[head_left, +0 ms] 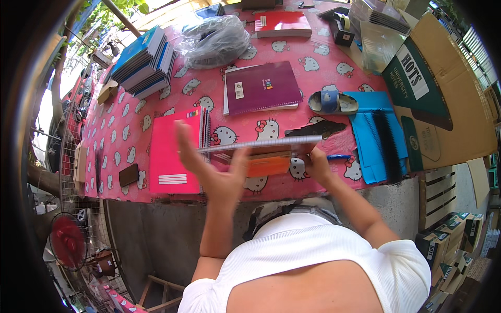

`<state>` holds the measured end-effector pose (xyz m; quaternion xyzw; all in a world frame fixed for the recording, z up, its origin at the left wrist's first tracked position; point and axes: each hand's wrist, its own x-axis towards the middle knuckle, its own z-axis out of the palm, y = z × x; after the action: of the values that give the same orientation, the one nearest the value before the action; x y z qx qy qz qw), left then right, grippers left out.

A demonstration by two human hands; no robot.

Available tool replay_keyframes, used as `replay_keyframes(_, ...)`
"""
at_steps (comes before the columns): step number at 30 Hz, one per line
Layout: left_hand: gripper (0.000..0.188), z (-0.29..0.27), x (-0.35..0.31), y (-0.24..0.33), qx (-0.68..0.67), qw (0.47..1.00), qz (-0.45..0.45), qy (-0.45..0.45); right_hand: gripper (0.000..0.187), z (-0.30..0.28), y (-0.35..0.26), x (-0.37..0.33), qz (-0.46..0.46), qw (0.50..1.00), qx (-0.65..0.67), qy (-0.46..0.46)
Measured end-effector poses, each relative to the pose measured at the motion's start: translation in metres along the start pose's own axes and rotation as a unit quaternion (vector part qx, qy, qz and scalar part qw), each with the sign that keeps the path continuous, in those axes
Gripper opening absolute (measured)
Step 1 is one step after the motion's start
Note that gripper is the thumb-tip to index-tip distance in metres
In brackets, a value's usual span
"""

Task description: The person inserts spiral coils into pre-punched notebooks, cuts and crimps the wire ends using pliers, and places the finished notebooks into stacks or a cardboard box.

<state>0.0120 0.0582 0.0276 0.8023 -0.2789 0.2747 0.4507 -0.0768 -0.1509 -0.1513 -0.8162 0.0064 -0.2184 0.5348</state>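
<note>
Wht. ribbed-knit top (297, 242) w/ short slvs. (409, 266) & wide scooped neckline (297, 267); forearms (218, 229) bare; dk. gry. lap clothing (258, 216) mostly hidden past top, pattern unclear.

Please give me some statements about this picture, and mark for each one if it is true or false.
1. The right hand is empty. False: it holds one end of a notebook.
2. The purple notebook lies beyond the held notebook. True.
3. The blue slipper lies on top of the pink notebook. False: it lies between the purple notebook and the blue sheets.
4. The blue pen is just to the right of the right hand. True.
5. The left hand is clenched in a fist. False: its fingers are spread.
6. The large cardboard box is on the right side. True.
</note>
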Motion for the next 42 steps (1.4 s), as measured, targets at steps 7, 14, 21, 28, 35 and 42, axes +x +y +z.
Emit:
replay_keyframes(7, 0.075, 0.042, -0.028, 0.018, 0.13, 0.933, 0.172, -0.288, 0.026, -0.08, 0.016, 0.005, -0.068, 0.941, -0.327, 0.058)
replay_keyframes(14, 0.023, 0.061, -0.015, 0.018, -0.054, 0.976, 0.13, -0.168, 0.026, -0.188, 0.054, 0.023, 0.138, 0.871, -0.452, 0.134)
replay_keyframes(21, 0.017, 0.059, -0.017, 0.018, -0.065, 0.982, 0.102, -0.143, 0.036, -0.095, -0.125, 0.022, -0.045, 0.989, -0.133, 0.041)
replay_keyframes(28, 0.017, 0.056, -0.019, 0.022, -0.071, 0.982, 0.106, -0.139, 0.024, -0.088, -0.14, 0.038, -0.066, 0.989, -0.125, 0.041)
replay_keyframes(35, 0.02, 0.058, -0.023, 0.021, -0.083, 0.983, 0.105, -0.126, 0.018, -0.101, -0.135, 0.045, 0.066, 0.987, -0.011, -0.145)
replay_keyframes(42, 0.022, 0.051, -0.02, 0.024, 0.031, 0.988, 0.093, -0.117, 0.03, -0.079, -0.15, 0.039, -0.083, 0.972, -0.219, 0.01)
